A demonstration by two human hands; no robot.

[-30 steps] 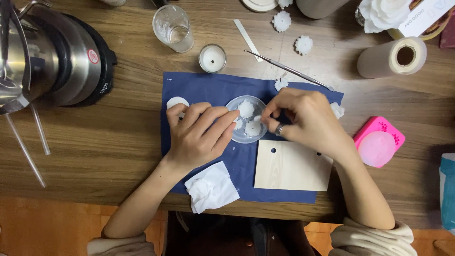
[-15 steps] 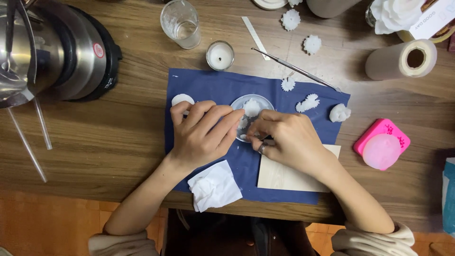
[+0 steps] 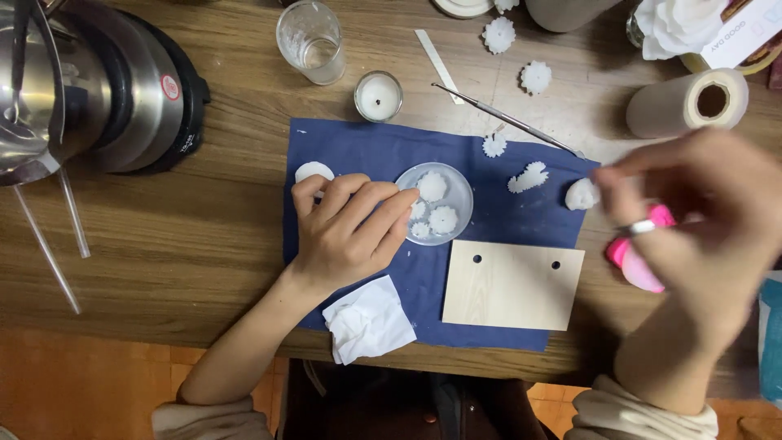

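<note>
Left hand [image 3: 346, 232] steadies the clear dish [image 3: 436, 204] of 3 wax flowers; right hand [image 3: 700, 220], blurred, seemingly empty, hovers half-open.

A round red label [image 3: 169, 87] sits on the steel cooker; a white printed card [image 3: 751, 31] lies at the counter's top right corner.

White wax flowers [image 3: 432, 187] lie on a navy cloth [image 3: 358, 143], near a pink mould [image 3: 643, 265] and pale wooden board [image 3: 511, 285].
</note>
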